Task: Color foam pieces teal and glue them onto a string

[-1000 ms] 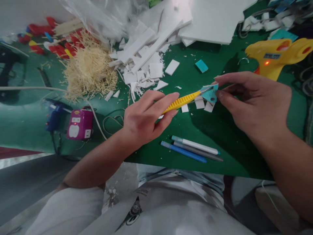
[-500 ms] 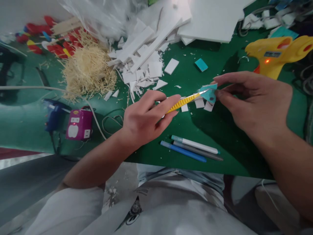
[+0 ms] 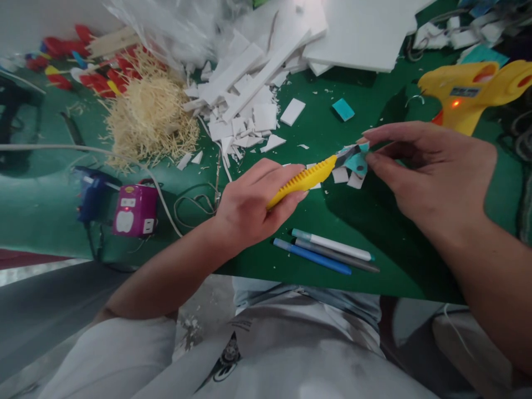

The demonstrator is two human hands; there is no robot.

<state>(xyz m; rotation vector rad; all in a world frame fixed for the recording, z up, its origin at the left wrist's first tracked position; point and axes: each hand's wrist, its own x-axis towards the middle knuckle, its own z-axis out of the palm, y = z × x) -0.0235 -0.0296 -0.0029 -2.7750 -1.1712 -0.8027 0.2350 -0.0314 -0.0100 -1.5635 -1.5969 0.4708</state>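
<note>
My left hand is closed around a yellow utility knife, its blade out and pointing right. The blade lies against a small turquoise piece with dark spots. Between the thumb and fingertips of my right hand, that turquoise piece is pinched at its right edge. Just under it, small white pieces lie on the green table. A flat turquoise rectangle and a white rectangle rest farther back.
Three pens lie near the table's front edge. A yellow glue gun with a lit light stands at right. White foam scraps, a straw-coloured heap, a purple power adapter and a blue glue gun fill the left.
The utility knife has rolled in my left hand, so its broad side now faces the camera. My left hand has shifted slightly right; the right hand stays in place.
</note>
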